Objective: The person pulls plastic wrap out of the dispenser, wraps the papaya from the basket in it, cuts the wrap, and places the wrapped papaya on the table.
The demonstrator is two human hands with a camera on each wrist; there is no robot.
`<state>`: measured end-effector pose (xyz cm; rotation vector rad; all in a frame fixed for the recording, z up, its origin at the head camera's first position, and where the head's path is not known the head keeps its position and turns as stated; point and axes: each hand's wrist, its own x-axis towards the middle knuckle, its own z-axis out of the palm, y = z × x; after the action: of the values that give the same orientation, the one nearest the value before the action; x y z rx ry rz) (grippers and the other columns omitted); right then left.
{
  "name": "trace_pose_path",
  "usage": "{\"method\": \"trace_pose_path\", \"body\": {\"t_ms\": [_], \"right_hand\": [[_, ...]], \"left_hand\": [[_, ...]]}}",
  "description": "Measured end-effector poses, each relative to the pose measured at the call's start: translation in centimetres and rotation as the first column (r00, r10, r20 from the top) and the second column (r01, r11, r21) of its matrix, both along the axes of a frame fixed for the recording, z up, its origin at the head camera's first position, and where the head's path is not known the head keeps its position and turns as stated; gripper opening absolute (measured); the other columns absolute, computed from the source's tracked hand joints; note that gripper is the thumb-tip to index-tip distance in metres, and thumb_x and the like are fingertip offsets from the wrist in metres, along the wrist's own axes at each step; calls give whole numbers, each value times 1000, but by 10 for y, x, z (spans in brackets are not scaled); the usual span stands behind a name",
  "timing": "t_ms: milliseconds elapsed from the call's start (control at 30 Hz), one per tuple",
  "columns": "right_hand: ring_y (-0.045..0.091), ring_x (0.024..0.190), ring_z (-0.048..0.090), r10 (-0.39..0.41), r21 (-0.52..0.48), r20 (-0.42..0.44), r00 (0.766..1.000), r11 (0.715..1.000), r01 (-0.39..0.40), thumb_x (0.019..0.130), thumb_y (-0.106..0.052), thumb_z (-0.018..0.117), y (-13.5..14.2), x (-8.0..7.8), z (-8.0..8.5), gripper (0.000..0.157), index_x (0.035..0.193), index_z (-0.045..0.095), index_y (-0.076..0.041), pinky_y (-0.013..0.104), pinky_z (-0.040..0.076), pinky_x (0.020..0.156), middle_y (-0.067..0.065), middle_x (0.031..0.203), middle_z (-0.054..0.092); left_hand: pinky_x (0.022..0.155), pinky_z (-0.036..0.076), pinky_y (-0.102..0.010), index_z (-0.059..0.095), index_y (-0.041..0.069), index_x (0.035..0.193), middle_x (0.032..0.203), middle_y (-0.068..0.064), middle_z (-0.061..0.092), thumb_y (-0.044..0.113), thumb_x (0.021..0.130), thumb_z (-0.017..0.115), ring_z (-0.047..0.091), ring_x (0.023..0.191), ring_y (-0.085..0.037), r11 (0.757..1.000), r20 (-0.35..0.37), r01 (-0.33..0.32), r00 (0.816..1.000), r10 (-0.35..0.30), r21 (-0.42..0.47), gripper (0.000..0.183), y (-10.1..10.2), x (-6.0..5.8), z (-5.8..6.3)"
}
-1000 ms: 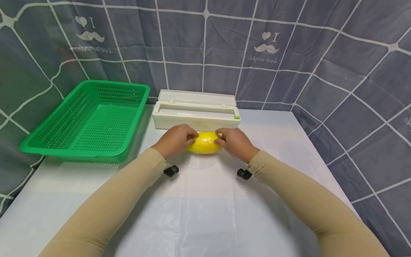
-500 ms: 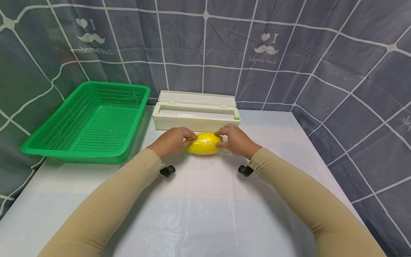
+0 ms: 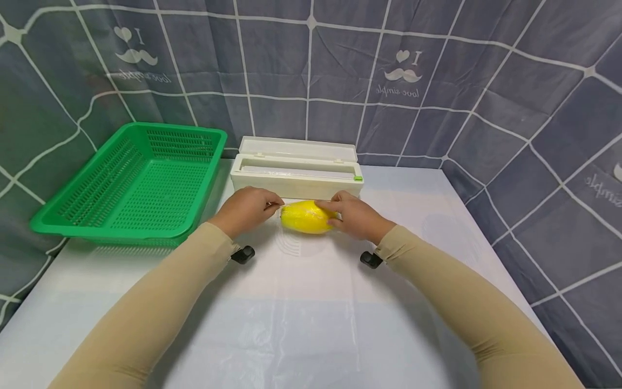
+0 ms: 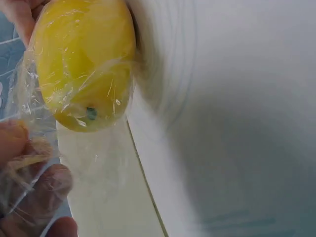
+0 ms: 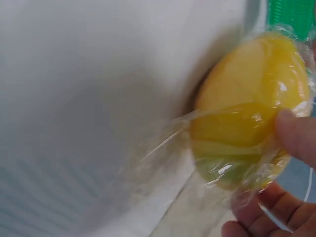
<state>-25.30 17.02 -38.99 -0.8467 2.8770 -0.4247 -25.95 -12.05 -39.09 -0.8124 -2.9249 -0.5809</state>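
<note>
A yellow oval fruit (image 3: 306, 217) lies on its side at the middle of the table, wrapped in clear cling film (image 5: 165, 143). The left wrist view shows a small dark green spot on one end of the fruit (image 4: 81, 69). My left hand (image 3: 246, 209) is just off that end, pinching bunched film between thumb and fingers. At the other end, my right hand (image 3: 357, 215) grips the fruit, thumb and fingers on its wrapped surface. From the right wrist view, loose film trails off the greenish end toward the table.
Behind the fruit stands a white cling film box (image 3: 296, 186), lid raised, with a green slider (image 3: 358, 178) at its right end. A green slotted basket (image 3: 194, 216) stands at the left. Grey checked curtain (image 3: 277, 65) hangs along the back and sides.
My left hand has moved left off the fruit, drawing film out from its end. My right hand stays on the fruit, its fingers now further over the top; the fruit has shifted slightly left.
</note>
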Motion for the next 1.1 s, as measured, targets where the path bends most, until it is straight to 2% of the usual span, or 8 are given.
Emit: {"method": "trace_pose_path", "body": {"t_ms": [267, 400, 533, 633, 733, 867, 1000, 1100], "right_hand": [[29, 104, 61, -6, 61, -37, 999, 998, 8, 102, -16, 71, -7, 1, 3, 57, 156, 53, -24, 42, 56, 92, 18, 127, 59], [29, 102, 61, -24, 70, -32, 999, 997, 26, 101, -17, 71, -8, 1, 4, 58, 156, 53, -24, 42, 56, 91, 19, 126, 59], [28, 99, 61, -37, 73, -19, 999, 997, 38, 101, -18, 71, -8, 0, 4, 58, 157, 52, -24, 42, 56, 89, 19, 126, 58], [28, 99, 61, -36, 73, -19, 999, 997, 37, 101, -18, 71, -9, 0, 4, 58, 156, 52, -24, 41, 56, 89, 19, 126, 58], [27, 98, 60, -32, 69, -21, 999, 997, 33, 101, -18, 71, -9, 0, 4, 58, 156, 53, -23, 41, 55, 87, 18, 125, 58], [26, 96, 60, -32, 64, -17, 999, 997, 33, 101, -19, 71, -10, 1, 4, 58, 156, 53, -24, 39, 55, 85, 17, 124, 58], [26, 95, 59, -45, 56, -9, 999, 997, 45, 101, -19, 71, -11, 1, 3, 58, 156, 52, -25, 38, 54, 84, 17, 123, 57], [26, 96, 58, -48, 47, -9, 999, 998, 48, 101, -19, 71, -11, 0, 1, 58, 156, 53, -25, 37, 54, 84, 17, 123, 57]], "left_hand": [[95, 60, -45, 80, 9, 109, 109, -5, 80, 13, 98, 69, 74, 104, -27, 998, -158, 50, 986, -43, 41, 16, -4, 13, -11], [94, 59, -43, 73, 9, 106, 105, -5, 76, 17, 97, 67, 70, 99, -25, 993, -70, 74, 995, -68, 94, 13, 4, 14, -15], [84, 56, -38, 70, 13, 129, 103, -2, 71, 35, 99, 73, 63, 89, -20, 994, 51, 55, 997, -60, 96, 37, 15, 13, -13], [81, 55, -37, 66, 16, 142, 105, -2, 69, 42, 96, 78, 61, 86, -20, 998, 37, 52, 998, -54, 38, 55, 23, 11, -13], [85, 56, -36, 73, 17, 135, 108, -3, 69, 36, 95, 79, 63, 91, -21, 999, -38, 39, 999, -39, -5, 45, 28, 10, -16], [96, 57, -39, 82, 15, 117, 112, -3, 72, 24, 98, 77, 68, 102, -23, 999, -64, 1, 998, 3, 53, 22, 33, 9, -18], [100, 58, -41, 83, 12, 107, 110, -4, 76, 18, 98, 76, 71, 104, -24, 987, 32, -54, 998, 50, 153, 12, 36, 7, -17], [96, 58, -39, 81, 11, 104, 107, -6, 75, 15, 99, 74, 68, 99, -24, 972, 132, -97, 989, 69, 216, 9, 37, 6, -16]]}}
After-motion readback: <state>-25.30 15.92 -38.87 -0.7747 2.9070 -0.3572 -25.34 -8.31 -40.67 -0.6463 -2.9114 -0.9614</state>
